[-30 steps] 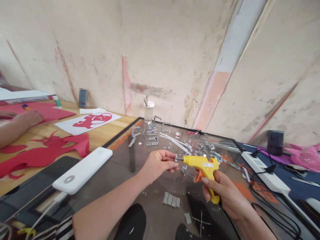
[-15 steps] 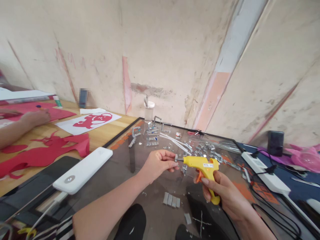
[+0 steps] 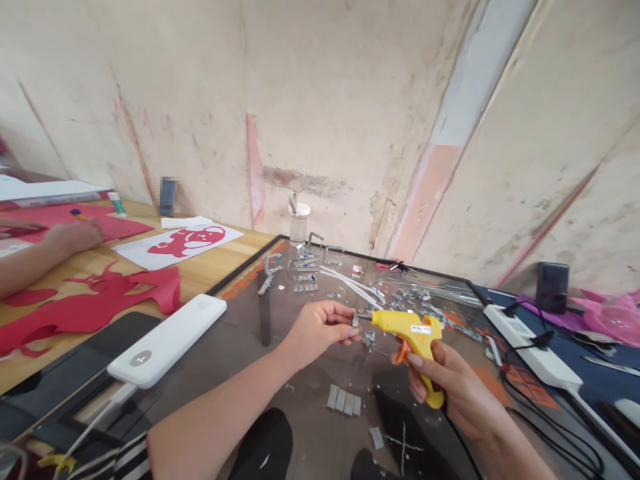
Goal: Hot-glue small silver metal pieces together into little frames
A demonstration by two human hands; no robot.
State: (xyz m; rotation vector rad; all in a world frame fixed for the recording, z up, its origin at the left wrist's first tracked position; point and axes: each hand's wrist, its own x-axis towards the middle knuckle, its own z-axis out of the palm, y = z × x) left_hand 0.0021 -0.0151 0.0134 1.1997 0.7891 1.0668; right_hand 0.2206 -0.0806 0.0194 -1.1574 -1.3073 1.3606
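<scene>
My right hand [image 3: 450,380] is wrapped round the handle of a yellow hot glue gun [image 3: 400,323], fingers by its orange trigger. The gun's nozzle points left, close to a small grey piece [image 3: 355,321] pinched between the thumb and fingers of my left hand [image 3: 325,327]. Whether nozzle and piece touch, I cannot tell. Below on the dark glass table lies a row of joined grey strips [image 3: 344,400], with a loose grey piece [image 3: 376,437] near it. Just under the nozzle sits another small grey cluster [image 3: 369,340].
White glue sticks [image 3: 350,283] and grey assembled pieces [image 3: 306,277] lie toward the wall, near a lidded jar [image 3: 299,223]. A white power bank [image 3: 170,340] is at left, a power strip [image 3: 530,347] with cables at right. Another person's hand [image 3: 75,237] rests on red felt.
The glue gun in my right hand has shifted slightly to the right, its nozzle a little away from the grey piece. My left hand has barely moved.
</scene>
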